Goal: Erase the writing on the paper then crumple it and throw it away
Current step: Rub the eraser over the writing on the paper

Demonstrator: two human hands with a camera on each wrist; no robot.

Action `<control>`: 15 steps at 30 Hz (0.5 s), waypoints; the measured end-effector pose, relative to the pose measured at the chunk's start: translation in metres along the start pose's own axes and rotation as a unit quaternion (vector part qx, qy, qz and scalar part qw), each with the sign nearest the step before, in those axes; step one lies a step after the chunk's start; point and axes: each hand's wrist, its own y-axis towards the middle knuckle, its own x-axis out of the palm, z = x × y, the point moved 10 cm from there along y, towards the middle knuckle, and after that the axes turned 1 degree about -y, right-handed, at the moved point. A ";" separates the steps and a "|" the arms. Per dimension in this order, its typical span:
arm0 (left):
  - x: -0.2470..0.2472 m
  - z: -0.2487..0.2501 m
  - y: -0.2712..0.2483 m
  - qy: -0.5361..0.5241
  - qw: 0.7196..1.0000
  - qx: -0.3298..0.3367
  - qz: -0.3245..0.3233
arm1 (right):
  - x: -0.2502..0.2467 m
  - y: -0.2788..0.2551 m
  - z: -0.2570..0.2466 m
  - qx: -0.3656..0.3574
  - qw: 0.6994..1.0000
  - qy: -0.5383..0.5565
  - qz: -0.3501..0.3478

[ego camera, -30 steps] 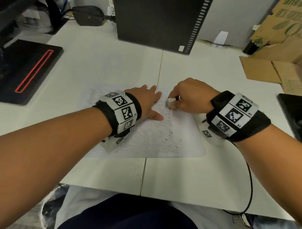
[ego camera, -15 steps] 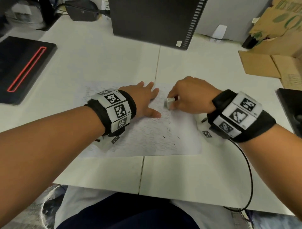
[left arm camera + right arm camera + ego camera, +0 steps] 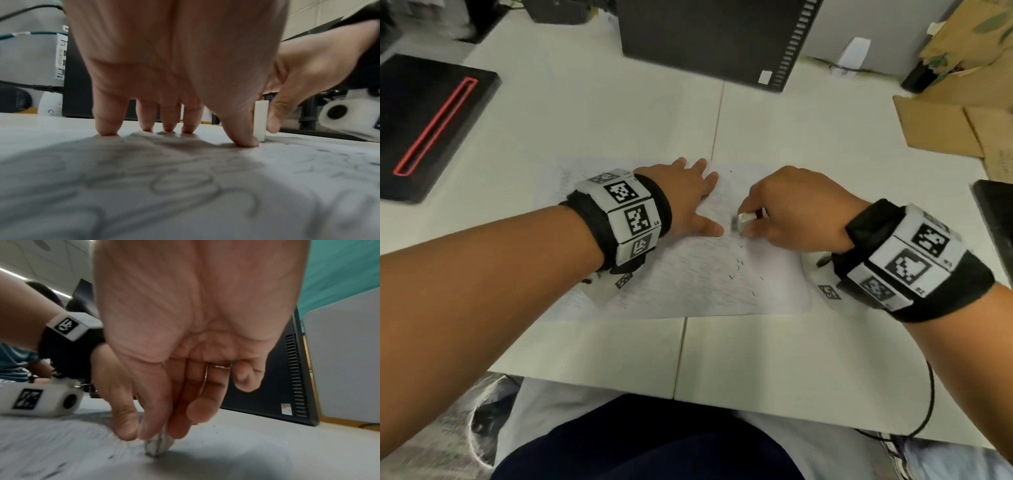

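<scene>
While the left hand lies flat with straight fingers pinning the paper on the desk, the right hand pinches an eraser upright just right of the left thumb, remaining writing lying leftward and nearer.

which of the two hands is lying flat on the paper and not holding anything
The left hand: its fingers are spread straight, pressing the paper down. The right hand instead pinches the white eraser against the sheet.

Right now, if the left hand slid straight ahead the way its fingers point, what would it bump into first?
Probably the black computer case at the far side of the desk. The left hand lies flat on the paper; only bare desk shows between, though depth is uncertain.
</scene>
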 end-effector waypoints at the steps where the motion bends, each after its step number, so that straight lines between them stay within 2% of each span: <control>1: 0.000 0.001 0.000 0.002 1.000 0.001 -0.002 | -0.004 0.003 0.002 0.004 1.000 0.001 0.000; 5: 0.001 0.001 0.000 0.011 1.000 0.000 -0.001 | -0.032 0.035 0.017 0.038 0.998 -0.004 0.050; 8: 0.002 -0.002 -0.001 0.007 1.000 -0.006 0.003 | -0.039 0.048 0.021 0.042 0.997 -0.010 0.062; 11: 0.001 -0.003 -0.003 -0.002 1.000 -0.013 0.003 | -0.025 0.033 0.013 0.023 0.998 -0.022 0.059; 15: -0.001 -0.002 -0.002 -0.007 1.000 -0.014 0.003 | 0.008 -0.010 -0.006 -0.001 1.000 -0.020 0.011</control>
